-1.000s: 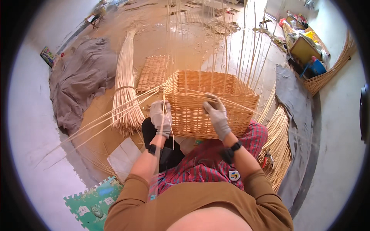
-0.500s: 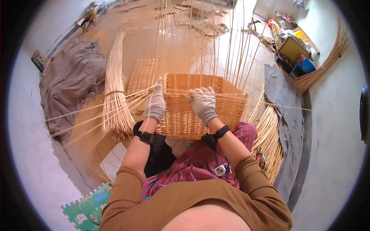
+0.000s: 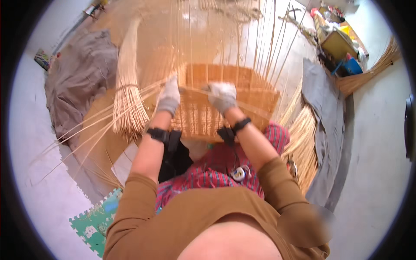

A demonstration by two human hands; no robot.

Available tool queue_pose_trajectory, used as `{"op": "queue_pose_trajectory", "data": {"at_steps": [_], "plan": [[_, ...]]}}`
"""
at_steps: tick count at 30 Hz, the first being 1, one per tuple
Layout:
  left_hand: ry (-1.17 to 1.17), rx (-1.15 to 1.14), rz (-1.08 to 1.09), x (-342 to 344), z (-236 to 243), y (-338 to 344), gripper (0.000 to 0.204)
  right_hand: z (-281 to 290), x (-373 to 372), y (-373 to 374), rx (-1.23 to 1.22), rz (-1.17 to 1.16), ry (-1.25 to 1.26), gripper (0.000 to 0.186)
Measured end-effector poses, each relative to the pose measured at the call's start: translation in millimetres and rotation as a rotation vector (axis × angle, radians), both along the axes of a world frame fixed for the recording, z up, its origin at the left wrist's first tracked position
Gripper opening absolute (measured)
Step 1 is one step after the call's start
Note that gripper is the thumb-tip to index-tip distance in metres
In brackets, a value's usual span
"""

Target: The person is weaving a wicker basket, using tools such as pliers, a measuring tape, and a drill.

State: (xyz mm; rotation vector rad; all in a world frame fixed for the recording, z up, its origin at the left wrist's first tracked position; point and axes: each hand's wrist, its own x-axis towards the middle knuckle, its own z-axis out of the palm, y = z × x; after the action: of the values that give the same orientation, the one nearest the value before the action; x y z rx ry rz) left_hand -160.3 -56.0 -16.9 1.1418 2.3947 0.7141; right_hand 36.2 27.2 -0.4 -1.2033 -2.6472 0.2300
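Over tan floor (image 3: pixel 158 26), amid two grey cloths (image 3: pixel 82 73), three rod bundles (image 3: pixel 128 80); at one central wicker basket (image 3: pixel 199 123); with left hand (image 3: pixel 169 95) against left end, right hand (image 3: pixel 222 95) curled in front; cannot tell grips.

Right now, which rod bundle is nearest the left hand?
The tied pale bundle between the crumpled cloth and the left hand. The others sit right of the basket: a fanned bundle beside the flat cloth, a browner bundle by the wall.
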Motion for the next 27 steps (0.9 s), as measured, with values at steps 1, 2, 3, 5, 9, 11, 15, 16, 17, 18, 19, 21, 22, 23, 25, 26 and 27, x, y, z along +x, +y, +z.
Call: {"op": "queue_pose_trajectory", "data": {"at_steps": [1, 2, 3, 5, 9, 11, 15, 16, 17, 18, 19, 21, 22, 23, 25, 26, 27], "plan": [[0.132, 0.137, -0.097, 4.1, -1.9, -11.4, 0.066, -1.1, 4.1, -7.6, 0.111, -0.033, 0.023, 0.028], [0.148, 0.222, -0.148, 8.9, -4.2, -23.9, 0.073, -1.9, 7.9, -16.1, 0.202, -0.031, 0.3, 0.033], [0.168, 0.429, -0.255, 13.2, -7.3, -36.8, 0.081, -2.6, 11.1, -23.8, 0.125, -0.073, 0.41, 0.048], [0.502, 0.568, -0.216, 33.2, -22.0, -65.6, 0.075, -5.7, 13.1, -39.2, 0.164, -0.086, 0.6, 0.052], [0.359, 0.441, -0.27, 41.5, -36.6, -95.1, 0.066, -13.2, -3.5, -52.7, -0.383, -0.067, 1.053, 0.037], [0.438, 0.489, -0.256, 38.6, -35.5, -92.9, 0.069, -16.5, -11.3, -54.8, -0.887, -0.165, 1.278, 0.021], [0.382, 0.462, -0.245, 30.8, -26.4, -78.5, 0.071, -20.6, -8.6, -61.5, -0.991, -0.264, 1.321, 0.022], [0.358, 0.445, -0.239, 29.2, -25.2, -76.6, 0.071, -21.1, -5.8, -62.9, -0.986, -0.285, 1.294, 0.022], [0.417, 0.478, -0.256, 27.8, -25.1, -75.3, 0.073, -21.9, -3.9, -64.0, -1.005, -0.276, 1.294, 0.022], [0.454, 0.461, -0.258, 28.1, -26.1, -74.4, 0.074, -22.4, -1.7, -64.2, -1.064, -0.295, 1.269, 0.022], [0.341, 0.371, -0.255, 27.8, -27.6, -75.0, 0.072, -23.2, -2.4, -63.9, -0.997, -0.246, 1.254, 0.022], [0.329, 0.452, -0.257, 29.1, -30.9, -76.3, 0.069, -23.9, -4.5, -62.4, -0.973, -0.223, 1.314, 0.022], [0.281, 0.461, -0.243, 29.6, -32.2, -78.6, 0.066, -24.5, -7.1, -62.4, -1.016, -0.226, 1.356, 0.022], [0.318, 0.546, -0.222, 29.4, -32.7, -77.7, 0.06, -24.4, -9.8, -60.8, -0.98, -0.214, 1.325, 0.023], [0.334, 0.517, -0.232, 25.5, -32.2, -79.5, 0.058, -24.9, -14.8, -61.3, -0.979, -0.212, 1.298, 0.022], [0.356, 0.541, -0.256, 21.1, -31.4, -79.9, 0.055, -25.2, -17.7, -62.9, -1.008, -0.26, 1.253, 0.022], [0.484, 0.618, -0.202, 17.3, -31.0, -80.7, 0.05, -24.5, -18.3, -64.6, -0.96, -0.301, 1.247, 0.023]]}}
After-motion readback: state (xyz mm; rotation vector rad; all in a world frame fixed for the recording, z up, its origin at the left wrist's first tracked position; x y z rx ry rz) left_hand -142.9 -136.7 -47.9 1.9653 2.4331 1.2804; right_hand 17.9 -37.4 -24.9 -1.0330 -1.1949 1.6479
